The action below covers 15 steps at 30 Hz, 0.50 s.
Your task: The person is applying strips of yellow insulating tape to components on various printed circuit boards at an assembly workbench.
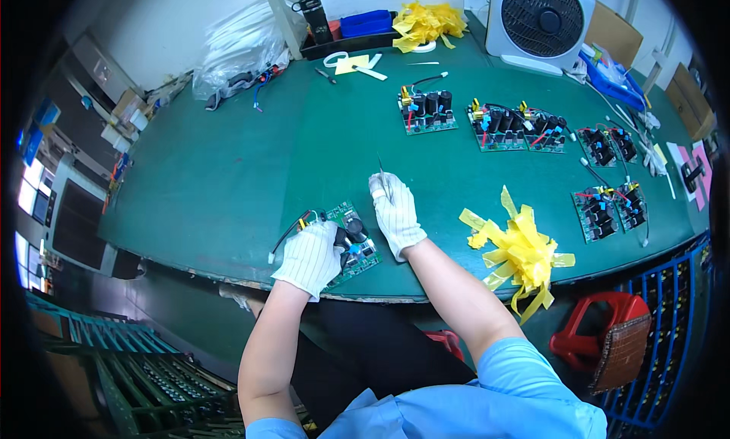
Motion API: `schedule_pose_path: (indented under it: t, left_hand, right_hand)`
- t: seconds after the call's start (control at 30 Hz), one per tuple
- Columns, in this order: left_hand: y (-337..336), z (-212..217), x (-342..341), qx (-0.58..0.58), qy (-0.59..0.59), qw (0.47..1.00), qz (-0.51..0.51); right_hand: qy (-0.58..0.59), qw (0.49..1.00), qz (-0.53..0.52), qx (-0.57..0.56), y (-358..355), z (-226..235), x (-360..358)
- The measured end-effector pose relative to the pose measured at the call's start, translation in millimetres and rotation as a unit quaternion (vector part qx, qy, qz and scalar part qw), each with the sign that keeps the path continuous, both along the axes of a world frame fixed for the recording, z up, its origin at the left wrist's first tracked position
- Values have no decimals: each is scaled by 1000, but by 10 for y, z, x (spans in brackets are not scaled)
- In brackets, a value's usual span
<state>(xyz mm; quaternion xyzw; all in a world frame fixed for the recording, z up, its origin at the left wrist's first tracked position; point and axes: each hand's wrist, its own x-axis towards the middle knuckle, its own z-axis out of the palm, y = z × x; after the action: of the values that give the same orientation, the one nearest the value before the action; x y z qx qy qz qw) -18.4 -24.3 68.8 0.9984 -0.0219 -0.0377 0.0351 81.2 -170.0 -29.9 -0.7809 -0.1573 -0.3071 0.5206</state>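
Near the front edge of the green table, a green circuit board [366, 261] with black cylindrical parts lies under my left hand [309, 256]. That hand wears a white striped glove, and its fingers grip the board's parts, hiding much of its left side. A cable with a white plug [271, 258] sticks out from the board on the left. My right hand [397, 217], gloved the same way, is closed on slim, pointed metal tweezers [381, 167]. The tip points away from me, and this hand is apart from the board, to its right.
Several similar boards [426, 113] stand at the back and right of the table [228, 161]. A pile of yellow tape strips [525, 249] hangs over the front edge. Behind are a grey fan [544, 20], a black bottle [314, 19] and more yellow strips [427, 24]. A red stool [589, 329] stands right.
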Motion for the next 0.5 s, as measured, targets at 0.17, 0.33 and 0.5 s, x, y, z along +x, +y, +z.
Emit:
schedule_pose_path:
  t: [0.17,0.33,0.5]
  left_hand:
    - [322,88,270,10,-73,997,-31]
    - [480,303,1064,25,-173,985,5]
    - [391,65,1944,39,-175,984,5]
  right_hand:
    - [28,997,61,46,50,139,-110]
    - [-75,997,24,1,148,257,-180]
    - [21,995,77,62,172,242,-230]
